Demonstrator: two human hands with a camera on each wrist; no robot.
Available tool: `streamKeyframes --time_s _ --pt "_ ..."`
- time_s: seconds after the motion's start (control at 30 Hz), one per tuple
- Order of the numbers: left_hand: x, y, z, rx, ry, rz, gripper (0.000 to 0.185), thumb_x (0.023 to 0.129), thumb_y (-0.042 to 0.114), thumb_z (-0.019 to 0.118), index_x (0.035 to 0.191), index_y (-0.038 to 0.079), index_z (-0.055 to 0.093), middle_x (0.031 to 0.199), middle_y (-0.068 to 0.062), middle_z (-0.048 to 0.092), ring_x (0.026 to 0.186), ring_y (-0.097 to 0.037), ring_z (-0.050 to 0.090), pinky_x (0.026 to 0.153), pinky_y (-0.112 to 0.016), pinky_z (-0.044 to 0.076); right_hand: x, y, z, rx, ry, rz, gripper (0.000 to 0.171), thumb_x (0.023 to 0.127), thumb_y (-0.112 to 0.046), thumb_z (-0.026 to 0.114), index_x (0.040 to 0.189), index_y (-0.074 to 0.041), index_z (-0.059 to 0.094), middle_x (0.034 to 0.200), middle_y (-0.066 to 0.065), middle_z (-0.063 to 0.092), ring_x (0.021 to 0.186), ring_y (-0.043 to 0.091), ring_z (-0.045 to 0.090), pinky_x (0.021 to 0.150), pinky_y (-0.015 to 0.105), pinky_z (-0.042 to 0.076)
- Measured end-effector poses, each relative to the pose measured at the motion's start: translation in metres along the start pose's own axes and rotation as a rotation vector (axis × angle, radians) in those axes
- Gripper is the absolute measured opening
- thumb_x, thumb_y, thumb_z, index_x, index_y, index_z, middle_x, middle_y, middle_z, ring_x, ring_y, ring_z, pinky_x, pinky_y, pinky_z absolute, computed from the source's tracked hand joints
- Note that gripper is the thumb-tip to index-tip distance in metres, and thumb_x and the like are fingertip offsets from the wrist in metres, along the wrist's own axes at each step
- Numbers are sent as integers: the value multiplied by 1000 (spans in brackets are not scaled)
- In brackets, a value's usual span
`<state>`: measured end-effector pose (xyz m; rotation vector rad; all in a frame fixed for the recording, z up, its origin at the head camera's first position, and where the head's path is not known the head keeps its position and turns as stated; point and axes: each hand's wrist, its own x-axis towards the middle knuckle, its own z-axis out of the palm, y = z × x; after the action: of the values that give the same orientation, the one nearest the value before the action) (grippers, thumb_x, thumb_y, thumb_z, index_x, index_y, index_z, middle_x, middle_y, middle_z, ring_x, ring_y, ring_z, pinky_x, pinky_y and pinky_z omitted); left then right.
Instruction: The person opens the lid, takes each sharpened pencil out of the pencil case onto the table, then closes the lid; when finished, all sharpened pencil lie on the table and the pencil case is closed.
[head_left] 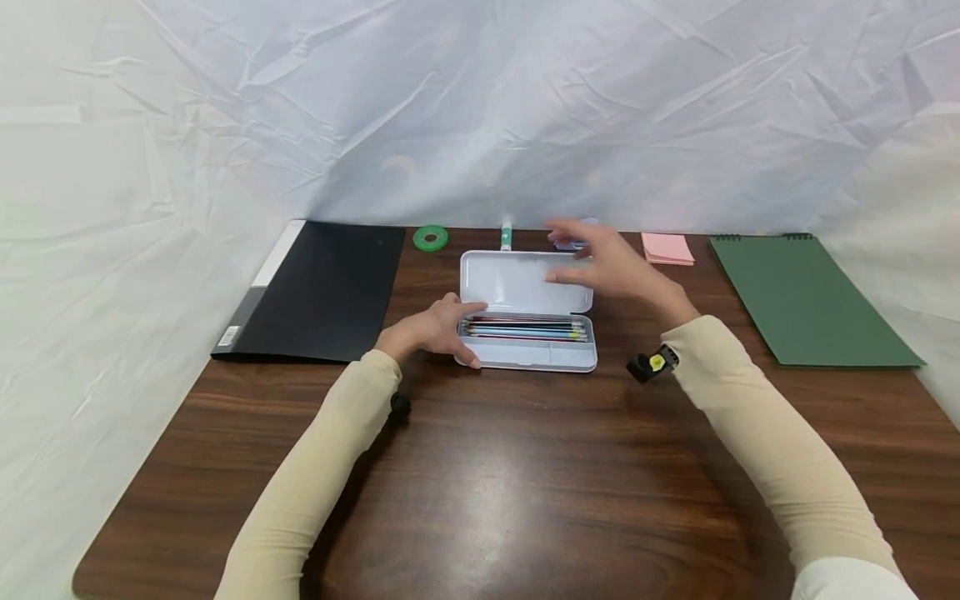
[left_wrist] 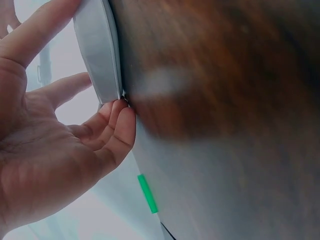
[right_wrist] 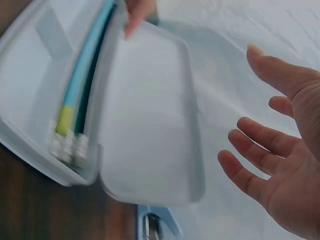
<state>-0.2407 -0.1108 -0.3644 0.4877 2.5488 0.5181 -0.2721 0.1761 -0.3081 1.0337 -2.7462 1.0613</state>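
A white pencil case lies on the table with its lid tilted back. Several pencils fill its long rear compartment; metal ferrules show at their right ends. At the case's left end, my left hand holds it, thumb by the front corner and index finger over the side near the hinge. In the left wrist view the other fingers curl against the case's end. My right hand hovers over the lid's right side, fingers spread and holding nothing; the right wrist view shows it apart from the lid.
Behind the case are a green tape roll, a white-and-green tube and a partly hidden light blue object. Pink sticky notes and a green spiral notebook lie right; a black folder lies left.
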Motion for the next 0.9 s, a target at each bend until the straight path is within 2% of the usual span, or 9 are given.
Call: streamKeyframes --time_s 0.1,0.23,0.33,0.7,0.9 --pt "0 0 0 6 1 0 100 78 35 86 159 25 28 139 -16 36 124 -29 39 105 -46 39 -3 -2 13 -31 -75 -23 68 88 -15 77 148 -5 46 128 20 63 118 34 61 95 50 52" --pt "1 1 1 15 -6 2 99 78 36 86 159 25 28 138 -16 37 124 -29 40 104 -45 40 -8 -3 30 -49 -195 -11 63 90 -13 74 145 -2 48 121 21 67 109 33 66 92 49 54" --pt "1 1 0 21 -9 3 99 79 37 85 159 25 29 138 -16 37 123 -29 40 104 -46 40 -9 -3 39 -77 -244 -15 60 89 -12 75 143 -2 51 116 20 69 106 31 68 91 48 54" --pt "1 0 0 21 -18 -3 99 79 38 85 159 25 29 138 -16 37 123 -29 40 104 -46 40 -8 2 60 -260 -315 -69 46 85 -8 77 129 -3 64 102 9 73 94 21 68 85 43 54" --pt "1 -2 -2 18 -6 2 99 79 37 85 159 25 28 138 -16 37 123 -29 40 104 -46 40 -2 -4 64 -377 -319 -149 36 82 -1 74 117 -10 70 88 3 71 76 17 60 75 39 51"
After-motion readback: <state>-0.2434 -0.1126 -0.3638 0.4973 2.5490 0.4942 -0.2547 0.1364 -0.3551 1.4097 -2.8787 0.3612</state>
